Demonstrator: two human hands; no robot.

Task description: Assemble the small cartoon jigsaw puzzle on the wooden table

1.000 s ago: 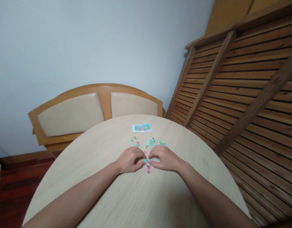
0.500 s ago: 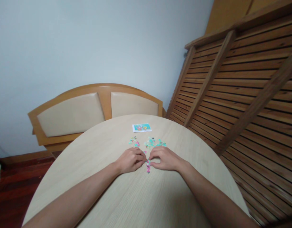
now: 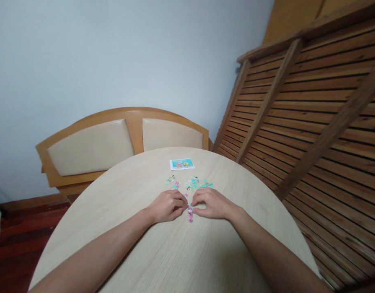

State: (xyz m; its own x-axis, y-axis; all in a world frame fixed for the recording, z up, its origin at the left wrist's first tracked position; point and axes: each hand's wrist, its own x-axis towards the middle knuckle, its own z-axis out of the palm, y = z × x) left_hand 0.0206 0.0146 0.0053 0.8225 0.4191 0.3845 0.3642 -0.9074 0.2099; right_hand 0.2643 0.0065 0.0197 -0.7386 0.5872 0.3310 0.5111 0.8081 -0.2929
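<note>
Between my hands lies a small joined strip of pink and teal jigsaw puzzle pieces (image 3: 190, 215) on the round table (image 3: 163, 252). My left hand (image 3: 169, 204) rests at the strip's upper left, its thumb and fingers pinched at the top end. From the other side my right hand (image 3: 212, 203) is also closed in a pinch, fingertips at the strip's upper right. The fingertips partly cover the pieces there. A loose pink piece (image 3: 186, 195) sits just beyond the fingertips.
Past my hands are loose puzzle pieces in small heaps, one on the left (image 3: 171, 179), one in the middle (image 3: 192, 182) and one on the right (image 3: 207, 184). A picture card (image 3: 182, 164) lies farther back. Behind the table stands a padded headboard (image 3: 92, 148); wooden slats (image 3: 266, 110) lean at right.
Almost nothing differs. Both hands hold the same place at the top of the strip, with only a very slight shift of the left fingertips and the strip.
</note>
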